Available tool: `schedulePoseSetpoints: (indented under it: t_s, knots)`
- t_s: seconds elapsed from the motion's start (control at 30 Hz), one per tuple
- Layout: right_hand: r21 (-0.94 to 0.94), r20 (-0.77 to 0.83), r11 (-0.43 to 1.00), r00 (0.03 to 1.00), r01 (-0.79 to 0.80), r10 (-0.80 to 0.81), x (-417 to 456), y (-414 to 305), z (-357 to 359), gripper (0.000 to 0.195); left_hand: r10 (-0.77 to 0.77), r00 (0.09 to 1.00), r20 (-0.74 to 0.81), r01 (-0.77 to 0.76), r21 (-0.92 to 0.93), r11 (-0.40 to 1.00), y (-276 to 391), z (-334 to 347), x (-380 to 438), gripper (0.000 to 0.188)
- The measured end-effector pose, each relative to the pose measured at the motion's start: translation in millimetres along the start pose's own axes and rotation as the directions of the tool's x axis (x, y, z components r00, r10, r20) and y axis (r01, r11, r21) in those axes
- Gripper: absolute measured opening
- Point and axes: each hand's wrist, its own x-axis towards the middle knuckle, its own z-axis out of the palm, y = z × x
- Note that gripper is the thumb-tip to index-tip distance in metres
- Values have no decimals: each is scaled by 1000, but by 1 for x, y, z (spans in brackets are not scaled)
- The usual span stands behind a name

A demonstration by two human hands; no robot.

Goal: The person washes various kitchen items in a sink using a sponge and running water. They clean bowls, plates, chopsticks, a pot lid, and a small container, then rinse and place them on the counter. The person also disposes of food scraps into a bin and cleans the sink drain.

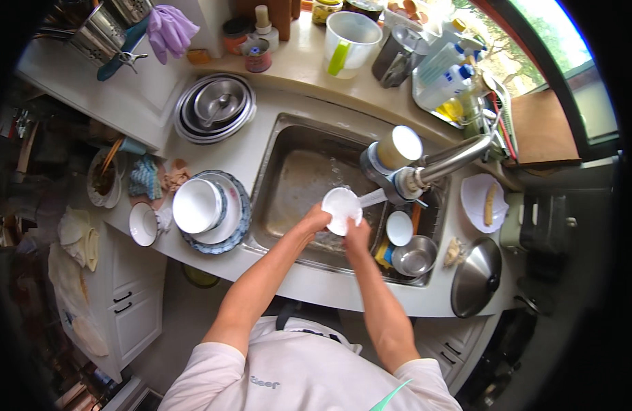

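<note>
A small white bowl (341, 204) is held over the large basin of a stainless steel sink (295, 190). My left hand (317, 218) grips its left rim. On its lower right side is my right hand (357, 232), slightly blurred, with fingers reaching onto the bowl. Water runs from the faucet (408, 185) at the bowl's upper right, and some splashes beyond it. In the narrow basin to the right sit another white bowl (399, 228) and a small steel bowl (414, 256), beside a yellow and blue sponge (383, 255).
Left of the sink stands a stack of white bowls (197, 205) on blue-rimmed plates; nested steel basins (216, 108) sit behind. A steel pot lid (476, 277) and a white dish (484, 203) lie to the right. Bottles (444, 87) and a measuring jug (352, 43) line the ledge.
</note>
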Motion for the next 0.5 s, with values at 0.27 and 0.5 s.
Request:
schedulePoseSetpoints:
  t_s: [0.27, 0.5]
  knots:
    - [-37, 69, 997, 995, -71, 73, -15, -32, 4, 17, -14, 999, -46, 12, -56, 998, -32, -18, 17, 52]
    - [-48, 159, 981, 968, -188, 193, -21, -45, -1, 13, -76, 995, 62, 69, 99, 993, -37, -24, 23, 50]
